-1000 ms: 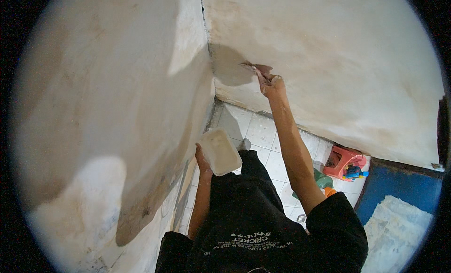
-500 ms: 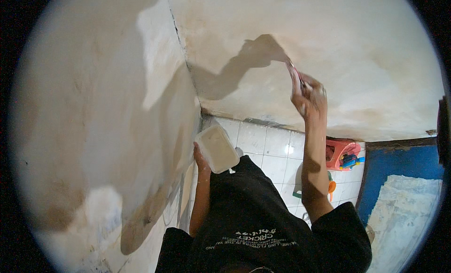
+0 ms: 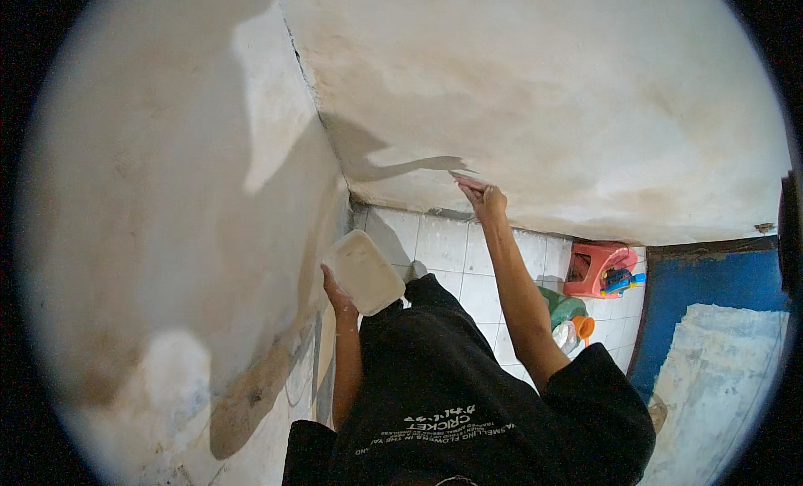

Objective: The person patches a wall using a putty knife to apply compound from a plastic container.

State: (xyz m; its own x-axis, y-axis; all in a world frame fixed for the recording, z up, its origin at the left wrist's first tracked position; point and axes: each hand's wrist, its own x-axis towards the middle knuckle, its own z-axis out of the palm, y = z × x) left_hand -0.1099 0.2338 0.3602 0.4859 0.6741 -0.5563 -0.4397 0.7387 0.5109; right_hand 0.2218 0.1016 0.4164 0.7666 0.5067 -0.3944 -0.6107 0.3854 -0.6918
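Observation:
My left hand grips a rectangular whitish plastic tub by its left side, with most of the fingers hidden beneath it. Smooth cream-coloured paste lies inside. Out in front, my right hand is closed around a thin, flat scraper with a pinkish-red edge. Its tip points left and lies at or very close to the lower part of the front wall; actual contact cannot be made out. The wall's surface is patchy cream and tan.
A stained side wall meets the front wall in a cracked corner at left. White floor tiles lie below. To the right are a red plastic stool, a green container, an orange cup and a blue door.
My right hand has come down and left along the front wall with the scraper, which now points left. The tub in my left hand has shifted slightly left in view.

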